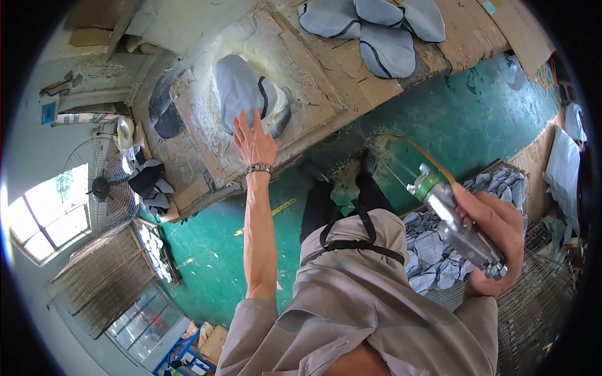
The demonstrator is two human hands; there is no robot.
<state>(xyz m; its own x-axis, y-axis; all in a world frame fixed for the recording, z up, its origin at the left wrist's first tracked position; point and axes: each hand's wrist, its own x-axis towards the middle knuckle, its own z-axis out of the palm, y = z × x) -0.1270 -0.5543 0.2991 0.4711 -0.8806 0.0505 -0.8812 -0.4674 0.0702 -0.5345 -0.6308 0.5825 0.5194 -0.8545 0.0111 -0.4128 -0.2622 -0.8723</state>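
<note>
Apparently, positioning is in hand: the left hand (pixel 256 144), fingers spread, pinching nothing, touches the grey fabric piece (pixel 238 86) on the bench (pixel 375 97); the right hand (pixel 505 235) encircles a spray gun (pixel 446 213). Shifting the piece calls for edge contact.

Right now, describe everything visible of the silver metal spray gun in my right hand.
The shiny silver metal spray gun has a green ring near its nozzle and ridged fittings at the opposite end. Your right hand grips it aloft, nozzle toward the picture's upper left. Whether the orange hose connects is unclear.
</note>
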